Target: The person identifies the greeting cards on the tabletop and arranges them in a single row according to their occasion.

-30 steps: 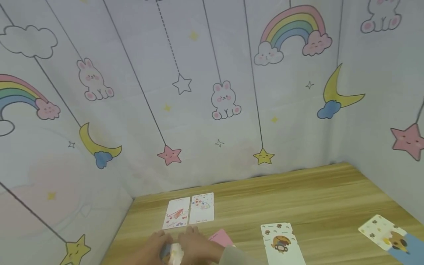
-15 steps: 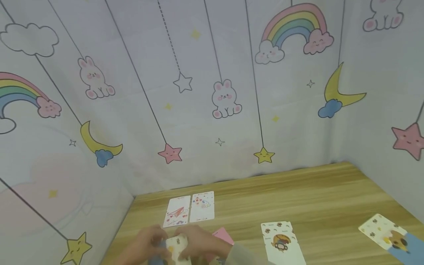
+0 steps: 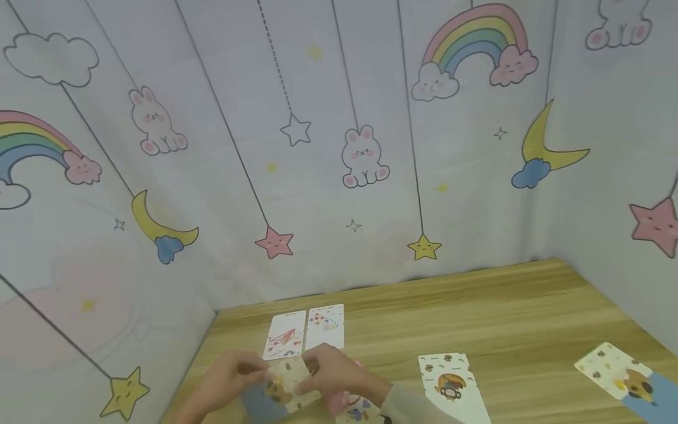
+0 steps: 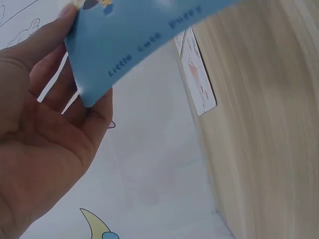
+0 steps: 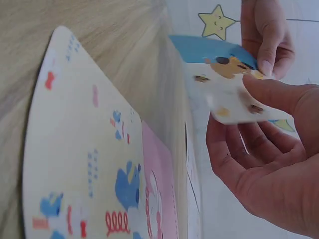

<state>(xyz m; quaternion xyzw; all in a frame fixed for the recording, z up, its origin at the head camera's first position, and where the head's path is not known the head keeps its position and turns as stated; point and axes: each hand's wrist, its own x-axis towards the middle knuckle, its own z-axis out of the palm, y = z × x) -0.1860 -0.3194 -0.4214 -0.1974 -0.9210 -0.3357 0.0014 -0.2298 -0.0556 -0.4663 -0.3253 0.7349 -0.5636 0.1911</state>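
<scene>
Both hands hold one card, cream and blue with a brown puppy (image 3: 283, 391), raised above the table. My left hand (image 3: 228, 377) pinches its left side; in the left wrist view, the thumb is on the face of the blue part (image 4: 134, 37), which is printed "Little Cute Puppy", with fingers behind. My right hand (image 3: 339, 374) grips the cream end, thumb on top and fingers underneath in the right wrist view. Below the right hand lie a cream card with blue figures (image 5: 94, 164) and a pink card (image 5: 159, 184), both partly hidden in the head view.
Behind the hands lie a paper-plane card (image 3: 285, 335) and a flower card (image 3: 325, 327), side by side. To the right are a monkey card (image 3: 452, 388) and another puppy card (image 3: 630, 383). A printed cloth (image 3: 344, 247) walls the wooden table (image 3: 477, 312).
The puppy card has come up in both hands and turned so that more of its face shows. The cream card with blue figures has come further into the head view.
</scene>
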